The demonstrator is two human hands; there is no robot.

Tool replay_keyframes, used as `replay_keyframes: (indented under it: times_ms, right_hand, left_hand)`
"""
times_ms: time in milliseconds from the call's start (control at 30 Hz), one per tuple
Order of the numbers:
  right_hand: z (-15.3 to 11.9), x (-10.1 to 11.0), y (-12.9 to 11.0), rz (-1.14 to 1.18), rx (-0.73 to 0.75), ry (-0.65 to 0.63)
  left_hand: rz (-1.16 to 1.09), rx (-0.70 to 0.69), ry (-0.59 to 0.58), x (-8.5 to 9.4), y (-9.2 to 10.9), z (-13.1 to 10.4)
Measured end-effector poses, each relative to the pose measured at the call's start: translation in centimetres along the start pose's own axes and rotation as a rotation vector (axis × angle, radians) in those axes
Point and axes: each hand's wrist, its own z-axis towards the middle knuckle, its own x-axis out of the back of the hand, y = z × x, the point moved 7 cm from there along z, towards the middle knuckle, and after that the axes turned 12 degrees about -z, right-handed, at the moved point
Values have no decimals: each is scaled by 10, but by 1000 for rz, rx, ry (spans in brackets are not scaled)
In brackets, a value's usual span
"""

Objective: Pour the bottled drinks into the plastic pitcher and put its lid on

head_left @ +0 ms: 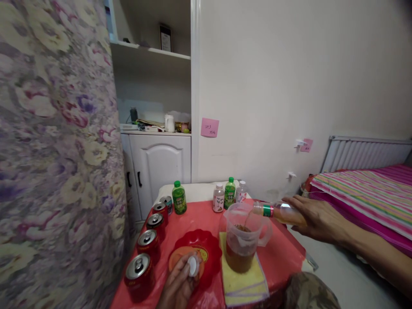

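Observation:
My right hand (317,216) is wrapped round a clear bottle (288,213) with a green-and-red band, tipped almost level. Its mouth is over the rim of a translucent plastic pitcher (242,251), and a thin stream falls inside. Brown liquid fills the lower part of the pitcher, which stands on a folded yellow cloth (244,292). My left hand (178,281) pinches a white bottle cap (192,266) above a red scalloped dish (212,249). Behind the cap, an orange round piece (177,256) shows, partly hidden by my fingers.
Several red cans (140,277) line the table's left edge, with a blue-grey can (166,204) behind them. Green bottles (179,198) and white-capped bottles (218,198) stand at the back of the red-covered table (193,219). A bed (370,189) is on the right, a floral curtain (58,150) left.

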Motion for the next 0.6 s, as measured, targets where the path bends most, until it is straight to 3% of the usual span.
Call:
replay_keyframes:
  times_ms: [600]
  right_hand:
    - [3, -1, -1, 8, -10, 14]
  left_hand:
    - [59, -2, 30, -5, 3, -4]
